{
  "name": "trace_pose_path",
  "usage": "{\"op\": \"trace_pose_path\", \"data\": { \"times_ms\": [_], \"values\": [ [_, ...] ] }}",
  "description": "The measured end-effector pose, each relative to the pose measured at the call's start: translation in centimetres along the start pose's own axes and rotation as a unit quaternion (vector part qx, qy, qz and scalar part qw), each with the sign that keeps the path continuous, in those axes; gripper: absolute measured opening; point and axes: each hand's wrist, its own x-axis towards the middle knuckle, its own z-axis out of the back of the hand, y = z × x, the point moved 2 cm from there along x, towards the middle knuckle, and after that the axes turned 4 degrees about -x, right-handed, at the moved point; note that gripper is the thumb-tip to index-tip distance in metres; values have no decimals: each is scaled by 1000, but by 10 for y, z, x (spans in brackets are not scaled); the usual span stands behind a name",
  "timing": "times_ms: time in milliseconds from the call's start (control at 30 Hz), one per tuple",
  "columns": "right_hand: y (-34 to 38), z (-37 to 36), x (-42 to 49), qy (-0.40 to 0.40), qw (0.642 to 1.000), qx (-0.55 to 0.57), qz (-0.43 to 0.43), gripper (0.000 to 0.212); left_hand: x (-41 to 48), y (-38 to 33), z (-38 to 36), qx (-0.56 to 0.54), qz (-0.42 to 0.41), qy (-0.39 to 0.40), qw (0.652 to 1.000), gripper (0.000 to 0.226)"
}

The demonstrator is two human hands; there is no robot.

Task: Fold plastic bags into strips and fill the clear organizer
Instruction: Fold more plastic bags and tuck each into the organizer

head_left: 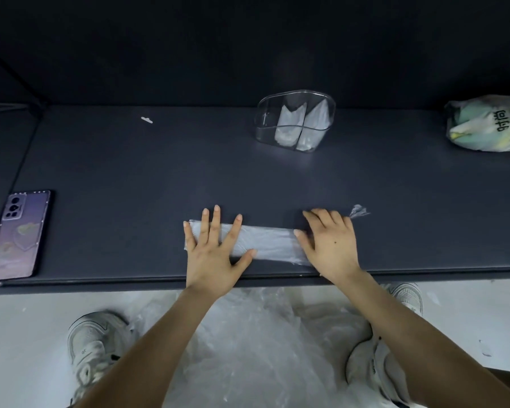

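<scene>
- Nearest to the camera, below the near edge of the tabletop [130, 178], a heap of loose clear bags [256, 348] lies between the person's forearms. I cannot count them, because they melt into one mass.
- One folded strip [271, 242] of clear plastic lies flat along the near edge of the tabletop, about at its middle, running left to right.
- The left hand [215, 248] lies flat on the left end of the strip, with the fingers spread and straight, pressing it down.
- The right hand [330, 245] covers the right end, palm down, with the fingers straight and close together. One twisted tail [358, 212] of the plastic sticks out just beyond it.
- The strip looks very light, thin, soft and slippery. I judge that it will spring open if the pressure is released, so it is better to pinch it across all the layers at one end and keep the other end pressed.
- One clear organizer [265, 125] stands near the far edge, well apart from the strip. Two folded bags, one [289, 122] beside the other [315, 119], stand upright in its right part. The left part shows nothing inside.
- One printed bag [486, 125], stuffed full, sits at the far right corner.
- One small white scrap [147, 120] lies toward the far left.
- One phone [18, 234] lies face down at the near left corner.
</scene>
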Motion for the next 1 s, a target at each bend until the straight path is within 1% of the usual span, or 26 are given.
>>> {"op": "trace_pose_path", "data": {
  "times_ms": [67, 100, 133, 200, 267, 333, 367, 400, 467, 500, 533, 567, 633, 700, 733, 767, 800, 833, 867, 900, 933, 967, 1000],
  "values": [
    [5, 1, 1, -12, 1000, 13, 10, 35, 0, 1, 0, -15, -7, 3, 1000, 77],
    [7, 1, 0, -4, 1000, 26, 6, 29, 1, 2, 2, -23, -9, -2, 1000, 79],
    [9, 0, -1, 9, 999, 40, -1, 27, 2, 4, 5, -31, -9, -14, 999, 81],
    [12, -1, -2, 27, 998, 63, -7, 33, 6, 7, 17, -51, 0, -53, 997, 81],
    [15, 1, -5, 33, 997, 69, -13, 32, 8, 4, 32, -70, -19, -107, 992, 70],
    [19, 5, -8, 49, 995, 88, -23, 26, 3, -8, 40, -110, -97, -142, 979, 51],
    [20, 8, -9, 62, 992, 105, -38, 23, -1, -16, 39, -142, -141, -127, 972, 44],
    [21, 11, -8, 84, 988, 115, -55, 23, -7, -25, 36, -171, -177, -92, 965, 42],
    [24, 15, -7, 191, 967, 149, -84, 26, -15, -37, 26, -209, -204, -27, 956, 45],
    [26, 19, -7, 238, 946, 196, -100, 29, -16, -39, 20, -225, -195, -15, 954, 47],
    [28, 20, -7, 269, 918, 261, -127, 32, -15, -40, 15, -242, -179, -17, 953, 49],
    [29, 22, -7, 286, 882, 339, -161, 30, -14, -42, 13, -258, -162, -25, 952, 48],
    [30, 27, -6, 316, 785, 473, -246, 21, -12, -44, 11, -285, -134, -51, 948, 42],
    [27, 34, -1, 351, 671, 577, -308, 21, -11, -47, 13, -324, -89, -75, 939, 33],
    [26, 39, 4, 347, 609, 630, -334, 25, -10, -48, 15, -360, -45, -80, 928, 29],
    [23, 42, 9, 324, 561, 675, -354, 27, -8, -49, 19, -408, 18, -76, 910, 24],
    [21, 44, 15, 293, 551, 695, -358, 25, -6, -50, 22, -462, 88, -59, 880, 21],
    [20, 44, 20, 271, 584, 686, -341, 22, -3, -49, 24, -515, 152, -40, 843, 24],
    [23, 44, 23, 264, 638, 654, -309, 22, -1, -48, 26, -555, 199, -29, 807, 31],
    [30, 43, 24, 270, 692, 613, -271, 27, 1, -47, 30, -584, 225, -25, 780, 38],
    [38, 42, 25, 278, 727, 580, -238, 30, 2, -47, 33, -598, 233, -22, 767, 42],
    [47, 39, 26, 279, 744, 566, -219, 29, 2, -47, 35, -601, 228, -14, 766, 44],
    [55, 38, 26, 266, 746, 572, -214, 23, 2, -46, 36, -598, 219, -3, 771, 45]
  ]
}}
